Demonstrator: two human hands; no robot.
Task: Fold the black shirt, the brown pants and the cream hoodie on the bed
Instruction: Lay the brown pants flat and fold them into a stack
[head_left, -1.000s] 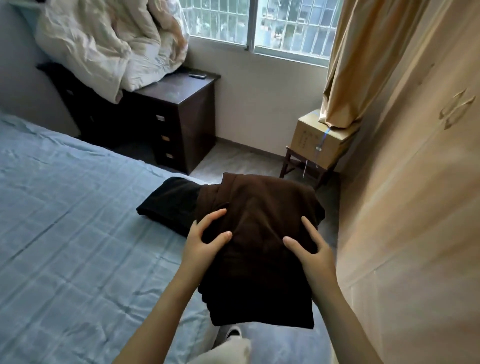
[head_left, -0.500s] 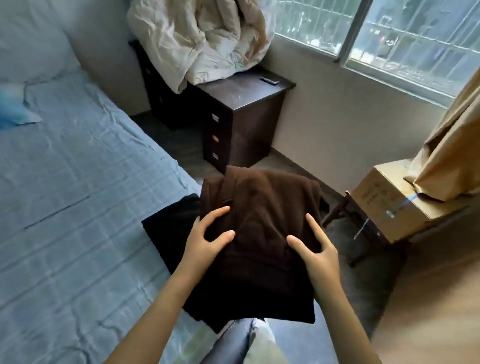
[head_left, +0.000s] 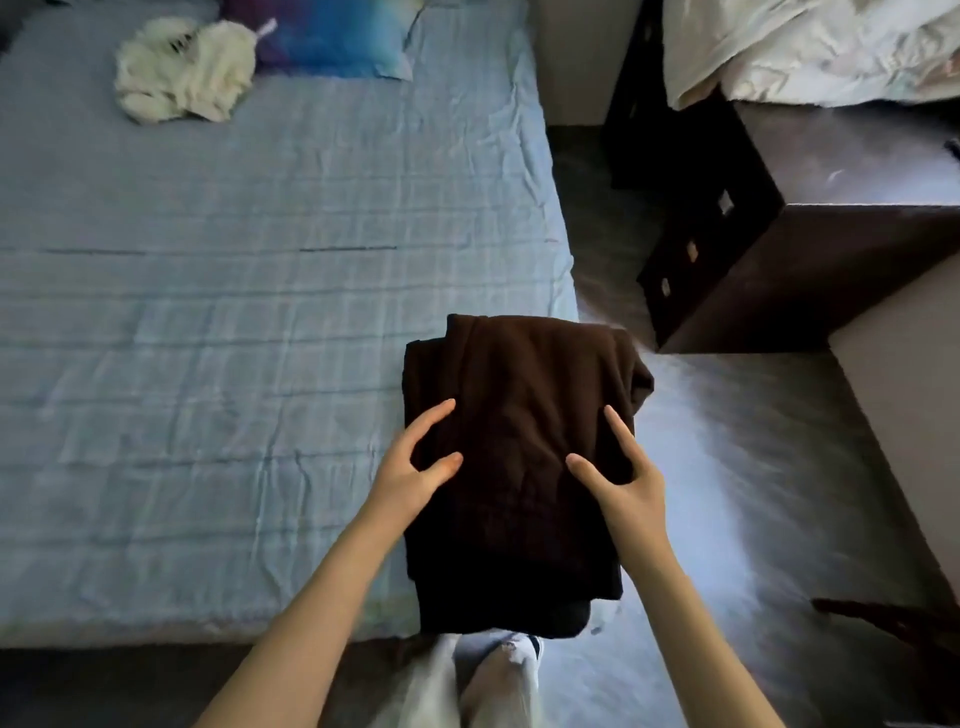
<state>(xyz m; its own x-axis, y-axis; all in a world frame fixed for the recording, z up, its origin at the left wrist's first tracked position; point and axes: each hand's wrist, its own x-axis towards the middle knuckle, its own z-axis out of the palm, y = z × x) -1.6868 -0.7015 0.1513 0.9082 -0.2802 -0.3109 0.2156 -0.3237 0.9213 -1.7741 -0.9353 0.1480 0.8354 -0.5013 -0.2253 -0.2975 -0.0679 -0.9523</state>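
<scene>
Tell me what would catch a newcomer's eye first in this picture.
The folded brown pants at the near right corner of the bed, gripped at the sides by the left hand and the right hand. Then the crumpled cream hoodie at the bed's far end, beside a blue pillow.

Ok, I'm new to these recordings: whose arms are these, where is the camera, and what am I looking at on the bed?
There is no machine here. The camera sits on a person's head and looks down, so the two bare arms are theirs. The left hand and right hand each grip a side of the folded brown pants, thumbs on top. The pants sit at the corner of the bed, partly past its edge. A little black fabric shows beneath them, probably the shirt. The cream hoodie lies crumpled, unfolded, at the far end beside a blue pillow. A dark nightstand stands to the right.
</scene>
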